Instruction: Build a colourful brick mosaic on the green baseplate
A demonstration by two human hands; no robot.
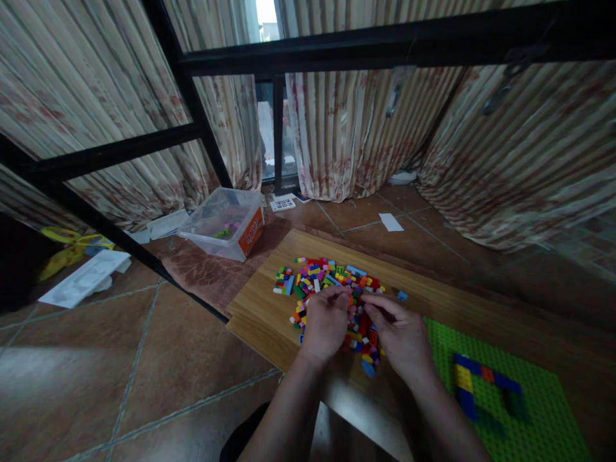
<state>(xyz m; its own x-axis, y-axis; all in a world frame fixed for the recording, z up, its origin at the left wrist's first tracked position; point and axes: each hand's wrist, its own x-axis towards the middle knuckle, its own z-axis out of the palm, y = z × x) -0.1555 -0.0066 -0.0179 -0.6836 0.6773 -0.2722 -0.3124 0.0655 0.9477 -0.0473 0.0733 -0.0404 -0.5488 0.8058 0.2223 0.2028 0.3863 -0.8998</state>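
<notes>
A pile of small toy building bricks (312, 273) in many colours is spread over the wooden table (269, 282). Over the near side of this pile, my left hand (327, 324) has its fingers curled together. My right hand (402, 333) faces it, thumb and fingers pinched close to the left fingertips. What either hand holds is too small and too hidden to tell. To the right lies a green baseplate (548, 391), bearing an angled row of blue, yellow and orange bricks (464, 378).
A clear plastic box (212, 240) with a few bricks inside stands on the floor behind the table. White moulded foam (86, 279) lies at the left. A black metal frame (337, 58) crosses in front of striped curtains (356, 135). Paper (391, 222) lies on the tiles.
</notes>
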